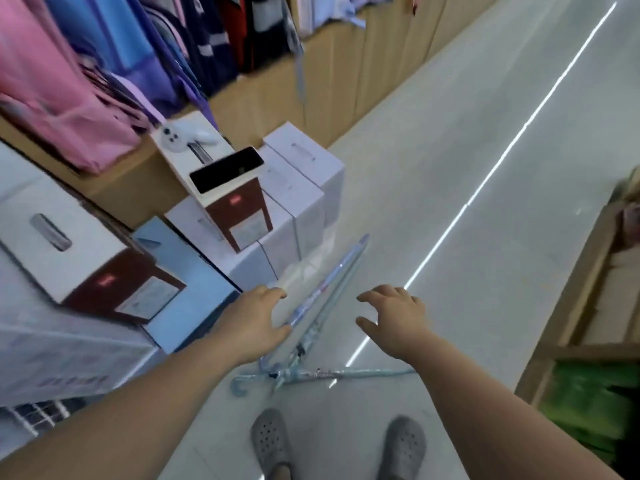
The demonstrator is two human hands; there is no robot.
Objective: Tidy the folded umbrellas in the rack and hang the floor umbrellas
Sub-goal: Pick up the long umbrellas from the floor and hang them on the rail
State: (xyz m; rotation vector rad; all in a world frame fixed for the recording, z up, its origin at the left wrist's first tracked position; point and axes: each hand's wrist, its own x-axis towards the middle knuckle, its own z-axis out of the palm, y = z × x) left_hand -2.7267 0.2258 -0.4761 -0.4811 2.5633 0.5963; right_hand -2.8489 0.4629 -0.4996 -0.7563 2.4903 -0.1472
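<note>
Pale blue stick umbrellas with hooked handles [329,282] lying crossed on glossy grey floor [450,168], stacked white cardboard cartons [301,192] at left, left hand [256,323] released above umbrellas, fingers splayed, right hand [398,317] likewise empty, grasping nothing.

**No writing in view is sharp enough to read.**

The far brown-fronted box [239,209], on which a phone [227,169] lies, carries a small red mark [234,199] with a white label [250,231] below it, both smeared by blur. The near brown-fronted box [104,271] has a second red mark [106,280] and a pale label [147,299], equally illegible. Faint grey print [69,381] runs along the side of the white carton [52,348] at lower left, too soft for any letter or number to be made out.
</note>
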